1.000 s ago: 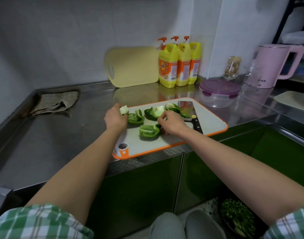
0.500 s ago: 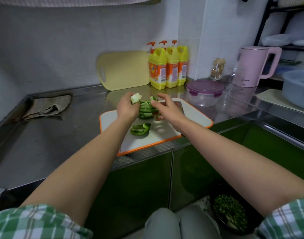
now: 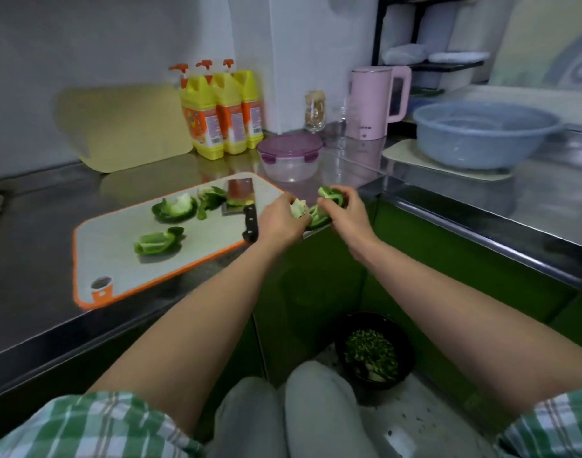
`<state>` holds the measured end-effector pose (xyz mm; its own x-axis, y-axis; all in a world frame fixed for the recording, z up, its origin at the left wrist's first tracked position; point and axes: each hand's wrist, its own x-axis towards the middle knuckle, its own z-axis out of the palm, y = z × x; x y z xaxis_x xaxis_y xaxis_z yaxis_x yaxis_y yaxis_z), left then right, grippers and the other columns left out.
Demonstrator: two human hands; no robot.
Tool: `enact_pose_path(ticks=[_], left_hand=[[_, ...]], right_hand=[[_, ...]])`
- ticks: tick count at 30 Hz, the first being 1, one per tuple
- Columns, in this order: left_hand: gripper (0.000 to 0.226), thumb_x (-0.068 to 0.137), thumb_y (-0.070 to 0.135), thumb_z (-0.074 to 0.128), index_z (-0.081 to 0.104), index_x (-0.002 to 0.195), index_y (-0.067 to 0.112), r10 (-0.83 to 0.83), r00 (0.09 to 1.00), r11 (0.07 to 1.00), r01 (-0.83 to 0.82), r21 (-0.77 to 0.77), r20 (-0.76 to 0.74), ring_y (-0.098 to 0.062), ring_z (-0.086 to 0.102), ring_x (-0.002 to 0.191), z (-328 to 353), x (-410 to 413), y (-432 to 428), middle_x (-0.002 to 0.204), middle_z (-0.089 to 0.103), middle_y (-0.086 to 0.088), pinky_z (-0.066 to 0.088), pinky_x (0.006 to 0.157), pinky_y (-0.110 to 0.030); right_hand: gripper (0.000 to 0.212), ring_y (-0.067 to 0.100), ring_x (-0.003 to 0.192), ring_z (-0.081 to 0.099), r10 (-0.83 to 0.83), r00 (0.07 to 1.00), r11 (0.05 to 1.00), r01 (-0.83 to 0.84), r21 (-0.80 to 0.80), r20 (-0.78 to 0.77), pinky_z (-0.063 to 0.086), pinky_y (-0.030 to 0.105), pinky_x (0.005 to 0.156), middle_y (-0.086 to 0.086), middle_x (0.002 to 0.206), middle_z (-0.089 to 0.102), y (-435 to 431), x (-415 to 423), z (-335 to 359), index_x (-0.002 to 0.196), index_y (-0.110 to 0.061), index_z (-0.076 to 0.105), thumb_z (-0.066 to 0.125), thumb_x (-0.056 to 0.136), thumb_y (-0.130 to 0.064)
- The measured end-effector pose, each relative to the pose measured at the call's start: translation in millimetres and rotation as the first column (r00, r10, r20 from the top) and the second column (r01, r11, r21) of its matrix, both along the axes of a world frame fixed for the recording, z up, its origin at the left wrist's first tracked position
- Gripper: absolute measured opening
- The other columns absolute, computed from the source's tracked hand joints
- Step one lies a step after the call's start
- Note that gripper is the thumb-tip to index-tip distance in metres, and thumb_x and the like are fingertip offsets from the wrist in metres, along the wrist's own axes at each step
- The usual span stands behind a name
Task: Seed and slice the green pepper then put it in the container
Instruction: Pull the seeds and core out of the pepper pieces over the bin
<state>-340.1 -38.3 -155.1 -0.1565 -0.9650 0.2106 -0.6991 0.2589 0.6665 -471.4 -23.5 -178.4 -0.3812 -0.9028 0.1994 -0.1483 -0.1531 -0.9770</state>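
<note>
Steel counter [image 3: 35,292]: left hand [image 3: 279,223] pinches pale core [image 3: 299,208], right hand [image 3: 347,214] pinches pepper piece [image 3: 330,195] (pieces touching).

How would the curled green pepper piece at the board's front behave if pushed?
The curled green pepper piece would probably slide, not roll: it lies open on the orange-rimmed cutting board. Its walls hold their curl, so likely stiff. Glossy skin may be slippery.

Green pepper pieces [image 3: 159,242] on a white board [image 3: 111,246] rimmed in orange; yellow bottles [image 3: 217,94] with orange labels; pink kettle [image 3: 370,100]; purple-lidded clear container [image 3: 289,157]; blue basin [image 3: 481,140]; green-and-white checked sleeves [image 3: 94,428].
</note>
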Motion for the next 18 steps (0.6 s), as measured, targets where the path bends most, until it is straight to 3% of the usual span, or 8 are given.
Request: enact_pose_path(ticks=[6, 8, 10, 12, 14, 16, 18], left_hand=[[0.037, 0.085, 0.032, 0.063, 0.062, 0.118, 0.014, -0.133, 0.974, 0.988, 0.116, 0.098, 0.184, -0.033, 0.061, 0.109, -46.7, -78.0, 24.2, 0.112, 0.068, -0.014, 0.045, 0.089, -0.035], [0.038, 0.084, 0.035, 0.063, 0.063, 0.118, 0.016, -0.153, 0.965, 0.983, 0.127, 0.132, 0.212, -0.031, 0.061, 0.107, -63.3, -95.5, 26.0, 0.11, 0.068, -0.012, 0.046, 0.086, -0.034], [0.034, 0.084, 0.033, 0.065, 0.064, 0.114, 0.017, -0.17, 0.965, 0.976, 0.137, 0.17, 0.201, -0.029, 0.063, 0.102, -77.9, -111.6, 26.7, 0.105, 0.069, -0.01, 0.047, 0.082, -0.034], [0.028, 0.086, 0.029, 0.065, 0.065, 0.11, 0.014, -0.182, 0.968, 0.967, 0.145, 0.208, 0.174, -0.028, 0.064, 0.099, -92.1, -125.9, 26.5, 0.102, 0.069, -0.009, 0.048, 0.081, -0.033], [0.024, 0.086, 0.027, 0.065, 0.066, 0.105, 0.011, -0.188, 0.968, 0.959, 0.144, 0.244, 0.165, -0.028, 0.065, 0.097, -106.1, -136.7, 25.2, 0.1, 0.07, -0.01, 0.05, 0.081, -0.034], [0.021, 0.087, 0.026, 0.064, 0.067, 0.099, 0.008, -0.188, 0.975, 0.936, 0.14, 0.324, 0.122, -0.028, 0.065, 0.09, -121.1, -144.7, 21.1, 0.095, 0.069, -0.011, 0.05, 0.074, -0.032], [0.017, 0.087, 0.023, 0.062, 0.068, 0.095, 0.009, -0.121, 0.992, 0.892, 0.117, 0.436, -0.018, -0.026, 0.063, 0.08, -134.2, -151.5, 15.9, 0.088, 0.068, -0.01, 0.046, 0.067, -0.03]], right_hand=[[0.034, 0.021, 0.099, 0.06, -0.167, 0.984, 0.974, 0.174, 0.145, -0.057, 0.049, 0.034, 0.089, 0.008, 0.109, 0.063, 28.2, -69.9, -57.4, 0.116, -0.011, 0.057, 0.066, 0.087, -0.025], [0.034, 0.023, 0.097, 0.062, -0.188, 0.978, 0.962, 0.202, 0.186, -0.09, 0.052, 0.038, 0.086, 0.009, 0.11, 0.063, 37.0, -89.5, -75.9, 0.117, -0.013, 0.056, 0.064, 0.089, -0.029], [0.037, 0.022, 0.092, 0.065, -0.142, 0.987, 0.948, 0.159, 0.276, -0.081, 0.056, 0.037, 0.07, 0.007, 0.113, 0.062, 45.2, -105.7, -89.2, 0.125, -0.018, 0.049, 0.06, 0.092, -0.033], [0.039, 0.023, 0.08, 0.07, -0.046, 0.998, 0.918, 0.023, 0.395, 0.049, 0.056, 0.029, 0.057, 0.008, 0.114, 0.061, 51.0, -118.6, -101.4, 0.131, -0.024, 0.04, 0.055, 0.095, -0.033], [0.038, 0.026, 0.073, 0.071, -0.032, 0.98, 0.891, -0.061, 0.45, 0.196, 0.057, 0.028, 0.054, 0.014, 0.116, 0.06, 53.7, -129.0, -112.1, 0.129, -0.024, 0.037, 0.057, 0.096, -0.024], [0.037, 0.028, 0.078, 0.069, -0.104, 0.954, 0.887, -0.038, 0.46, 0.28, 0.057, 0.027, 0.052, 0.017, 0.121, 0.057, 52.6, -138.0, -123.4, 0.122, -0.023, 0.039, 0.059, 0.094, -0.012], [0.038, 0.028, 0.085, 0.067, -0.167, 0.936, 0.889, 0.008, 0.457, 0.31, 0.056, 0.025, 0.051, 0.017, 0.123, 0.055, 49.3, -144.7, -133.6, 0.122, -0.02, 0.039, 0.058, 0.093, -0.006]])
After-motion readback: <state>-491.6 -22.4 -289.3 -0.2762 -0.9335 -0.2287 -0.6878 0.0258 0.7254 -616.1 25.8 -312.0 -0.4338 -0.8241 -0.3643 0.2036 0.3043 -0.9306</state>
